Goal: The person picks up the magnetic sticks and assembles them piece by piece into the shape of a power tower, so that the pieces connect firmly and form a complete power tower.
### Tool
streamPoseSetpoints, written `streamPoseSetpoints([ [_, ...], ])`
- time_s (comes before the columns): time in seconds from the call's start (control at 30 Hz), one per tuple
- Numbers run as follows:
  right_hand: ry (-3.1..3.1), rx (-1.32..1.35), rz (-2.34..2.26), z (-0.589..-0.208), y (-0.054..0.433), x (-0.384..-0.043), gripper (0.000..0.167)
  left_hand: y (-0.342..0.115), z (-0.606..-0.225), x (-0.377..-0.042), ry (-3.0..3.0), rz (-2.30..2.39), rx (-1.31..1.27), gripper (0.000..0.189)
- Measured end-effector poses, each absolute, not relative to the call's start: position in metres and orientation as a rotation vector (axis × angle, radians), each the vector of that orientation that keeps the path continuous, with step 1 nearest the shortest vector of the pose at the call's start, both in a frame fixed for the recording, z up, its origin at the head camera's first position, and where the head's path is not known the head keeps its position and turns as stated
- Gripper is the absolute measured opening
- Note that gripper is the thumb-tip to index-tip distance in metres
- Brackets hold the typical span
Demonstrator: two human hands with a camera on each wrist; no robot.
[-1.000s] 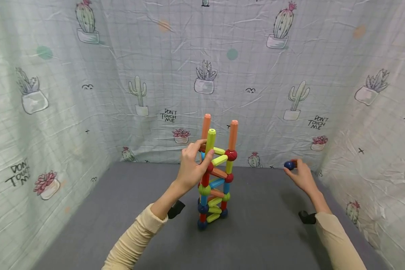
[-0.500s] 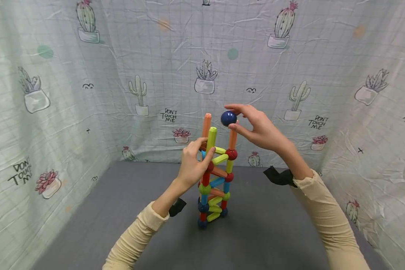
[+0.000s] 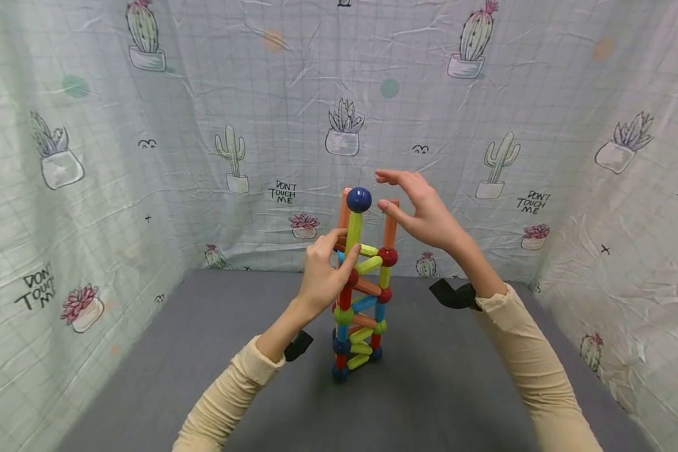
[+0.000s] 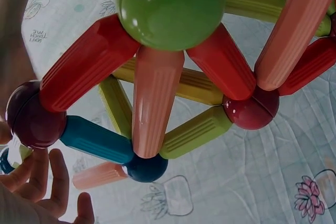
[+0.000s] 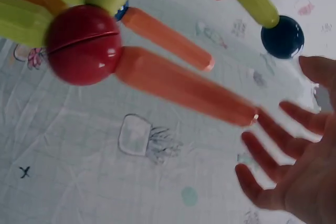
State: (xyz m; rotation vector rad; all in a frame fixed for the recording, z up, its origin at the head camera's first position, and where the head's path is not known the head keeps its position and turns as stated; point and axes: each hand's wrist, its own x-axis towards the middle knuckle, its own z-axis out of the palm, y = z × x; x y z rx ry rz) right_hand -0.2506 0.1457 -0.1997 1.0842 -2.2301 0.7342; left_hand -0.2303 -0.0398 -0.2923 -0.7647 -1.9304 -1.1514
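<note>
A tower of coloured magnetic rods and balls (image 3: 364, 304) stands upright on the grey surface. At its top front, my left hand (image 3: 323, 271) pinches the upright lime rod (image 3: 354, 229) between thumb and fingers, just above a red ball (image 4: 37, 115). A dark blue ball (image 3: 358, 199) sits on that rod's upper end. My right hand (image 3: 426, 210) is beside it with fingers spread and nothing in them; in the right wrist view a small gap separates the thumb from the blue ball (image 5: 282, 36). Near that hand rises an orange rod (image 5: 186, 88) with a bare end.
A second orange upright rod (image 3: 344, 210) stands behind the lime one. Grey table surface (image 3: 231, 326) surrounds the tower. A pale cactus-print sheet (image 3: 294, 94) hangs behind and along both sides.
My right hand has come in from the far right with the blue ball. The ball is now on the lime rod and the fingers have let go. My left hand has kept its hold.
</note>
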Motion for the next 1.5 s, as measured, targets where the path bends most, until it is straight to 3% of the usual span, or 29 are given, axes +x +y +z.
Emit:
streamPoseSetpoints([
  [0.23,-2.33,0.804,0.961,-0.231,0.159,-0.254,0.042,-0.039,-0.291,-0.23,-1.945,-1.129,-0.745,0.041],
  [0.43,-2.215,0.871,1.016,-0.241,0.147,-0.254,0.032,-0.04,-0.293,-0.231,-1.92,-1.115,-0.768,0.043],
  [0.9,-2.123,0.944,0.985,-0.243,0.136,-0.254,0.035,-0.041,-0.288,-0.226,-2.011,-1.1,-0.731,0.039],
  [1.3,-2.069,0.937,0.962,-0.249,0.14,-0.256,0.04,-0.061,-0.27,-0.289,-1.976,-1.053,-0.786,0.038],
  [1.5,-2.024,0.97,0.879,-0.253,0.144,-0.255,0.042,-0.063,-0.277,-0.3,-2.049,-0.983,-0.849,0.04],
])
